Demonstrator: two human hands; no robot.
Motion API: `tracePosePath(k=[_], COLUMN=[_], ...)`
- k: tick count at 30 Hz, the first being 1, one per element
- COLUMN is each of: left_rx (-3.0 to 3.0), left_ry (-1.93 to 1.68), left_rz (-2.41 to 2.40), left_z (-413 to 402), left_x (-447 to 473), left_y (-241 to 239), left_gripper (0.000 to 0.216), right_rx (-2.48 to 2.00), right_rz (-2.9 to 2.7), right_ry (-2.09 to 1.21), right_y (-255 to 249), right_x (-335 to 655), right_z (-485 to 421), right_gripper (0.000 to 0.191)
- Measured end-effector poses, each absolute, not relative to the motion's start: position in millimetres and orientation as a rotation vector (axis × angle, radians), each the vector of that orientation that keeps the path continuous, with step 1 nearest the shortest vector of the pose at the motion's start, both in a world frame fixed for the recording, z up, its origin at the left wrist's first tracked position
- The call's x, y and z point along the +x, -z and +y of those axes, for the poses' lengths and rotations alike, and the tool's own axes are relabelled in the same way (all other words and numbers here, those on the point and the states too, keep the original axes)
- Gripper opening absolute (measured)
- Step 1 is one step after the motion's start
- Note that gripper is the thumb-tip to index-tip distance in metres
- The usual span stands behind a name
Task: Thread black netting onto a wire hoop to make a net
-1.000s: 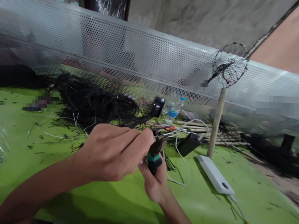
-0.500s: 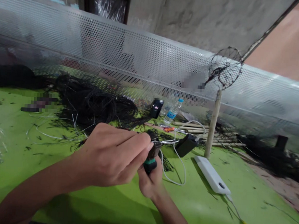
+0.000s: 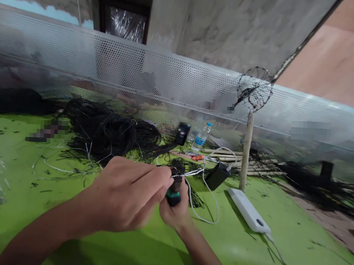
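My left hand [image 3: 129,193] is closed in a pinch on a silvery wire [image 3: 194,172], whose doubled end sticks out to the right. Wrapped in my right hand [image 3: 177,213] are pliers [image 3: 174,193] with a black and green handle, held upright. The dark jaws meet the wire right beside my left fingertips; the exact bite is hidden. Black strands [image 3: 178,164] show just behind the jaws. Beyond my left hand lies a big heap of black fibres [image 3: 111,131], with loose curls of wire [image 3: 55,167] before it.
On the green tabletop [image 3: 218,249] are a white power bank [image 3: 248,211], a black box [image 3: 218,176] with a white cable, a phone [image 3: 182,134] and a water bottle [image 3: 201,138]. A wooden stick [image 3: 246,152] stands upright below a wire ring [image 3: 255,89]. A perforated metal panel [image 3: 173,81] runs behind.
The view has tilted up slightly, so everything sits a little lower. Both hands keep their hold on the wire and the pliers, shifted slightly left in view.
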State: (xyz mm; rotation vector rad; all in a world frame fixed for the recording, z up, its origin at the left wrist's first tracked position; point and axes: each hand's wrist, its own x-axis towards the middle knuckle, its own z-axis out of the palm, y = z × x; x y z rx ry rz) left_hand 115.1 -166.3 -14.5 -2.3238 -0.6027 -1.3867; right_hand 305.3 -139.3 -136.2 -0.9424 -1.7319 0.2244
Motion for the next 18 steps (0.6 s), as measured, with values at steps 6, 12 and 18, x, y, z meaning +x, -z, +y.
tracePosePath(k=[6, 12, 18], left_rx=[-2.282, -2.234, -2.249], left_ry=[1.374, 1.404, 1.386], left_rz=[-0.588, -0.766, -0.500], left_z=[-162.4, -153.9, -147.6], left_x=[102.1, 100.8, 102.0], left_y=[8.4, 3.4, 7.4], left_gripper=[0.018, 0.021, 0.017], right_rx=[-0.920, -0.917, -0.813], right_rz=[-1.750, -1.770, -1.756], right_ry=[-0.101, 0.043, -0.127], right_y=[124.9, 116.2, 107.4], right_x=[299.4, 294.4, 292.1], right_z=[-129.9, -122.5, -124.6], right_gripper=[0.038, 0.042, 0.043])
